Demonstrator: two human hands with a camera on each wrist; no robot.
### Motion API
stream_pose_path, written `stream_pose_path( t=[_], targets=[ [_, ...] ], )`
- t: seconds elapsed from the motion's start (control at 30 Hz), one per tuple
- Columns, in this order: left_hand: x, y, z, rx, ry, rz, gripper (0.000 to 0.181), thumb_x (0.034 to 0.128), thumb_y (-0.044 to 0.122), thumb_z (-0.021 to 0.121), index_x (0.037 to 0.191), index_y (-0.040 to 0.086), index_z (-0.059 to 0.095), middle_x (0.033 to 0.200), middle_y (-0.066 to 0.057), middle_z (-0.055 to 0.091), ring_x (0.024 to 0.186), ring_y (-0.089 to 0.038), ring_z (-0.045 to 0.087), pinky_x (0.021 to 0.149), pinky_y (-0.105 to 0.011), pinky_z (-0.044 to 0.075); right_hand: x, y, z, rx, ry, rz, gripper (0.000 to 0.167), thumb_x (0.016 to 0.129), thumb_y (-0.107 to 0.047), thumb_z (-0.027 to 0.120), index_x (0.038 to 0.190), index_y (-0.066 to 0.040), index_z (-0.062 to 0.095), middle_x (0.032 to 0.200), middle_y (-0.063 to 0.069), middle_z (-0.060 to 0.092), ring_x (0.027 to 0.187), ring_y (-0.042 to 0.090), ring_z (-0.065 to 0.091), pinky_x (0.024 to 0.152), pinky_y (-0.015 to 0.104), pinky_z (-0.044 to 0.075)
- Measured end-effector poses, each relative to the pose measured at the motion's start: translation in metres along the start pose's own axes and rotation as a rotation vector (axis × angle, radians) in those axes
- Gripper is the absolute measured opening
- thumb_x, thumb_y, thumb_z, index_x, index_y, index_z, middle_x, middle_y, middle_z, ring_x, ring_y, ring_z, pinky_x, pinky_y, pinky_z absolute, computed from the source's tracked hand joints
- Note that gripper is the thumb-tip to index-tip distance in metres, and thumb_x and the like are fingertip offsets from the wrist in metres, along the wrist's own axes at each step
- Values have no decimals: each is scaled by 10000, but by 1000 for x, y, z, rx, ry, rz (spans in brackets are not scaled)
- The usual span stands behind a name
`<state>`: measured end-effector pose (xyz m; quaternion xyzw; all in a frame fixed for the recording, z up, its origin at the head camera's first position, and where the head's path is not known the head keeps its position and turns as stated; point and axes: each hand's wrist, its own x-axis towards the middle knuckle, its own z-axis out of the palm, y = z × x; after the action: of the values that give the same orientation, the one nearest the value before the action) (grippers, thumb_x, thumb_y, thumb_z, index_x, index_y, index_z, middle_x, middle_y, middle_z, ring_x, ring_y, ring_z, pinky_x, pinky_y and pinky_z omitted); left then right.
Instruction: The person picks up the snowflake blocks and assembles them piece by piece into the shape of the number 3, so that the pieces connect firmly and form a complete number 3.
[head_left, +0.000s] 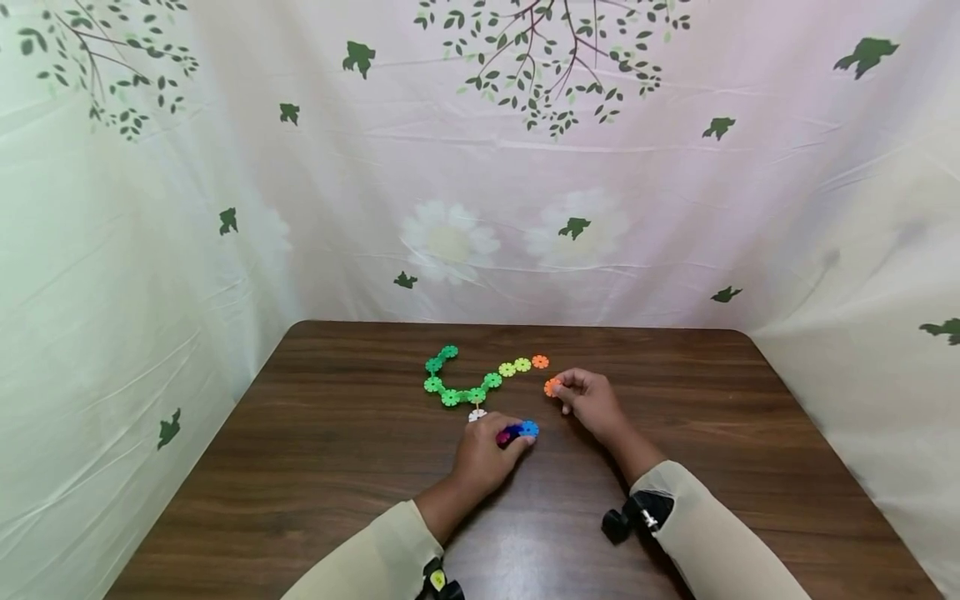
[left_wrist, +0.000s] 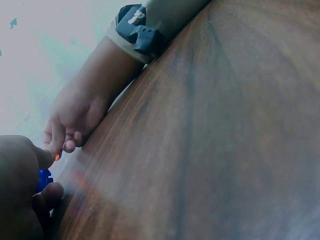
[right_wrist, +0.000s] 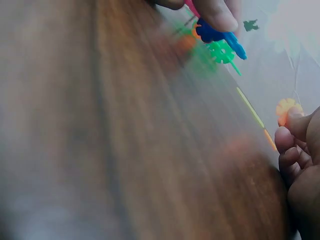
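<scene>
Orange disc point(head_left: 551, 387) is sitting pinched in the right hand point(head_left: 594, 406), near the orange end of a green-and-yellow disc chain point(head_left: 450, 398). Left hand point(head_left: 483, 452) is gripping a blue disc point(head_left: 530, 427); hands are sitting apart. White disc point(head_left: 477, 413) is showing between left hand and chain. Chain is lying on the tabletop point(head_left: 337, 450), patterned curtain point(head_left: 337, 192) hanging behind.

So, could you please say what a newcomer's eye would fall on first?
Probably the curved row of green, yellow and orange discs on the far half of the table. The right hand pinches a separate orange disc by the row's orange end, while the left hand holds blue pieces on the row's near side.
</scene>
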<state>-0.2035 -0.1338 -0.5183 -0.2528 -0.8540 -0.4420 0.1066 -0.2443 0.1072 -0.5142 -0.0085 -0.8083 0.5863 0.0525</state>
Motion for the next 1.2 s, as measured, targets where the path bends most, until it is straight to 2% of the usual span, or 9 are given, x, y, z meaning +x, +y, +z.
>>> stream_pose_path(
  t=[0.2,0.43,0.63,0.83,1.2],
  targets=[
    [-1,0,-1,-2,6,7,230,933,203,895,1092,47,838,1075,-81,821,1014,-229,789,896,-371,645,-8,-3,2,27,-54,-8,112,1045,-64,729,1066,45,738,952,117,793,629,108,634,626,255,576],
    [-2,0,-1,-22,9,11,217,936,206,892,1092,65,836,1078,-67,818,1013,-209,786,899,-346,643,-15,-4,3,33,-194,-75,96,1025,-16,731,1071,67,746,997,199,803,652,83,643,633,251,586],
    [-2,0,-1,-28,18,41,209,931,193,896,1087,69,833,1067,-65,815,995,-200,781,885,-332,638,-18,-6,3,17,-288,-103,105,1043,1,693,1118,60,737,986,155,781,711,117,666,678,260,590],
    [-1,0,-3,-34,30,61,215,910,162,912,1083,67,827,1056,-68,813,983,-196,778,872,-321,634,-18,-8,3,8,-319,-113,70,1040,24,686,1076,63,730,967,99,778,738,120,670,696,266,599],
    [-2,2,-4,-35,28,57,211,912,168,909,1074,65,822,1053,-73,812,977,-203,781,861,-320,635,-17,-5,4,-31,-353,-108,72,1030,9,710,1064,60,749,960,154,766,740,98,675,691,262,595]
  ],
)
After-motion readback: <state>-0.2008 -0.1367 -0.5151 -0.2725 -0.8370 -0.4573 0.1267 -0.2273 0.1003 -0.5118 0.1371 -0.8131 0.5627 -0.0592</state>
